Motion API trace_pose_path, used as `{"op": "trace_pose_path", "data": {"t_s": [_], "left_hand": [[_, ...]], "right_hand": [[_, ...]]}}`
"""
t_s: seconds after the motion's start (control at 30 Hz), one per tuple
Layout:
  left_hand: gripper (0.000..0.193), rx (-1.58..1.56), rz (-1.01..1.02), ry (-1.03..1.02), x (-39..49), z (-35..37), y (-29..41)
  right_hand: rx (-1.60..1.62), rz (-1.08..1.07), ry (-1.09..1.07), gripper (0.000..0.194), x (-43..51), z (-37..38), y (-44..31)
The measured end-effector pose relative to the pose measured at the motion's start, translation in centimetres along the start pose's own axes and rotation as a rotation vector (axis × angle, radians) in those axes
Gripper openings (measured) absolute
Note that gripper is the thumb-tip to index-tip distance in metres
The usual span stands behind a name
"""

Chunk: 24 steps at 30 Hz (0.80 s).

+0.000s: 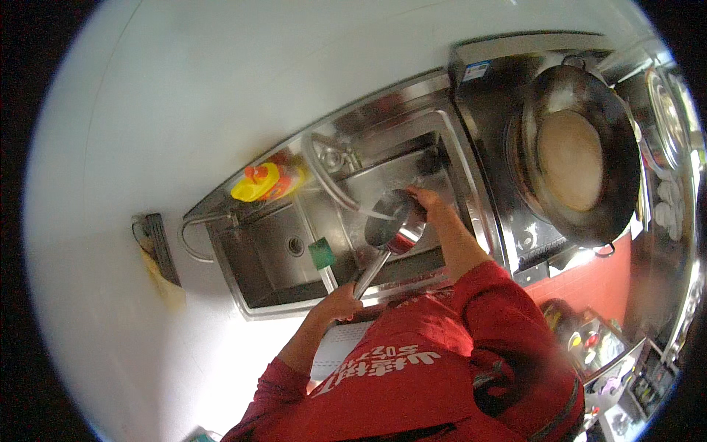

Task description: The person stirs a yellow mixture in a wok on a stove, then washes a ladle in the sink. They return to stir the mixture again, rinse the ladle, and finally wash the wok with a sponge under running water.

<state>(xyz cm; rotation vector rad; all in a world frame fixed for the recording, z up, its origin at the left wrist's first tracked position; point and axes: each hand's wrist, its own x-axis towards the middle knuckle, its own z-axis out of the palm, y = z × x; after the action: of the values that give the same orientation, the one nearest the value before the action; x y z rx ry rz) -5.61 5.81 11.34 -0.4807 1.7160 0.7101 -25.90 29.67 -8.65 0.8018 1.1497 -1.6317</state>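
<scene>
Over the right basin of a double stainless-steel sink (270, 248), both my hands hold a metal ladle or small saucepan (406, 229). My left hand (339, 303) is closed around its long handle, near the sink's front edge. My right hand (428, 201) grips the far side of its bowl. The curved faucet (328, 179) reaches over the bowl, and a stream of water runs into it. A green scouring pad (321, 253) lies on the divider between the basins, left of the bowl.
A yellow detergent bottle with an orange cap (259, 182) stands at the sink's back edge. Right of the sink, a large wok (574, 154) with pale contents sits on a stove (489, 121). A dark rack (160, 248) is on the left wall.
</scene>
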Motion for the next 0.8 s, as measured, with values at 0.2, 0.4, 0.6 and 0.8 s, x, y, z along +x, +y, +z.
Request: {"op": "trace_pose_path", "data": {"t_s": [0.2,0.4,0.6,0.8], "left_hand": [[0.039,0.519,0.138,0.515,-1.0,0.3,0.0],[0.027,0.743,0.123,0.529,-2.9,-1.2,-0.7],[0.027,0.626,0.205,0.583,-0.5,0.3,-1.7],[0.036,0.567,0.256,0.638,0.9,2.2,-3.9]], "right_hand": [[-1.392,-0.784,0.321,0.046,1.1,1.2,0.3],[-1.585,-0.625,0.217,0.035,-0.5,4.9,-2.2],[-1.600,-0.967,-0.046,0.026,1.2,5.9,-1.0],[-1.338,-0.628,-0.099,0.021,9.2,7.5,-8.1]]}}
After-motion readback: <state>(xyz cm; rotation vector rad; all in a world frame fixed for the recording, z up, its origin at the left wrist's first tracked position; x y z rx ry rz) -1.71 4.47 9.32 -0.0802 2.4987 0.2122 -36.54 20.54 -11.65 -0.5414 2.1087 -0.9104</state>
